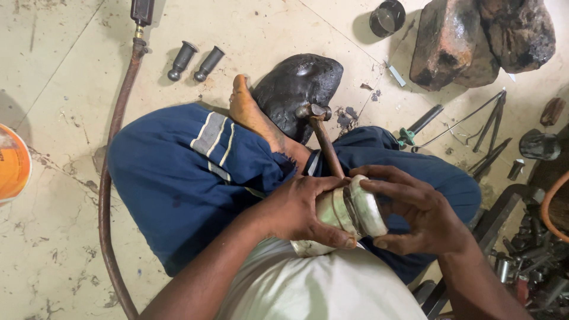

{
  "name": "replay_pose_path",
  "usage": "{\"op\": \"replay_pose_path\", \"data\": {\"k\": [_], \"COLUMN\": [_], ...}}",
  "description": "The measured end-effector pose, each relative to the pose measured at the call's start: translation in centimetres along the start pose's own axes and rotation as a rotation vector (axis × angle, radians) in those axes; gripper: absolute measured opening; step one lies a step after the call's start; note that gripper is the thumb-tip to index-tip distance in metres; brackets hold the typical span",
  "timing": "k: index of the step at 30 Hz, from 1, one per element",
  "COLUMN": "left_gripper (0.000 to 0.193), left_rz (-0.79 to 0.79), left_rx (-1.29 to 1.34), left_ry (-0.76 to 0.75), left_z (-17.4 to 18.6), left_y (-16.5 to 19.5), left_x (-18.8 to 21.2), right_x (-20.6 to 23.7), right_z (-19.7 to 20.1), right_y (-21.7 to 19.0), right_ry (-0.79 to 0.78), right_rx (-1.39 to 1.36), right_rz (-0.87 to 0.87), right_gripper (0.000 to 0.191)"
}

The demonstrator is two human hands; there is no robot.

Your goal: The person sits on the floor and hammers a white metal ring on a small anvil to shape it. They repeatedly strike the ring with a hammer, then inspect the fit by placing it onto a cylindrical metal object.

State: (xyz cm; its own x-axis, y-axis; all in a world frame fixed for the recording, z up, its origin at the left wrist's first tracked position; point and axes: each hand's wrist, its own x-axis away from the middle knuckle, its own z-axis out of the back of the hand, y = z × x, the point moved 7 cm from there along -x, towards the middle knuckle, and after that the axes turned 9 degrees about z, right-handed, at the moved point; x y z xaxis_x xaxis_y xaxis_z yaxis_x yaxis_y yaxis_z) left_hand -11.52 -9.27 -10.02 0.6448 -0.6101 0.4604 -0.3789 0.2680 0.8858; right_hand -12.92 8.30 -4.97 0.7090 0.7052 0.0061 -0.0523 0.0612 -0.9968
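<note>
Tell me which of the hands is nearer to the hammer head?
Left. The left hand grips the pale metal piece beside the handle, below the hammer head. The right hand is farther right.

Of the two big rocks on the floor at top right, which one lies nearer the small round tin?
The left rock, the reddish-brown slab with a shiny dark patch. Its left edge lies beside the tin, while the darker, rounder rock sits behind it, toward the frame's right edge.

1. This is looking like a floor-level metalworking workshop: a hammer [322,135] is leaning by a black anvil block [299,93].
2. Tongs [481,131], steel punches [194,60] and a hose [112,178] are lying about the stained floor [53,249].
</note>
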Motion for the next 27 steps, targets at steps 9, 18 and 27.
{"op": "replay_pose_path", "data": {"k": [9, 18, 27], "left_gripper": [0.108, 0.103, 0.100], "left_rz": [0.005, -0.025, 0.012], "left_rx": [0.010, 0.032, 0.044], "left_ry": [0.020, 0.035, 0.029], "left_z": [0.06, 0.03, -0.03], "left_y": [-0.24, -0.30, -0.57], "left_x": [-0.05, 0.03, -0.05], "right_x": [-0.10, -0.11, -0.01], "right_z": [0.02, -0.64, -0.86], "right_y": [-0.39, -0.15, 0.17], "right_ry": [0.040, 0.018, -0.041], "right_rx": [0.030, 0.050, 0.116], "right_rz": [0.015, -0.003, 0.067], "right_gripper": [0.073, 0.075, 0.075]}}
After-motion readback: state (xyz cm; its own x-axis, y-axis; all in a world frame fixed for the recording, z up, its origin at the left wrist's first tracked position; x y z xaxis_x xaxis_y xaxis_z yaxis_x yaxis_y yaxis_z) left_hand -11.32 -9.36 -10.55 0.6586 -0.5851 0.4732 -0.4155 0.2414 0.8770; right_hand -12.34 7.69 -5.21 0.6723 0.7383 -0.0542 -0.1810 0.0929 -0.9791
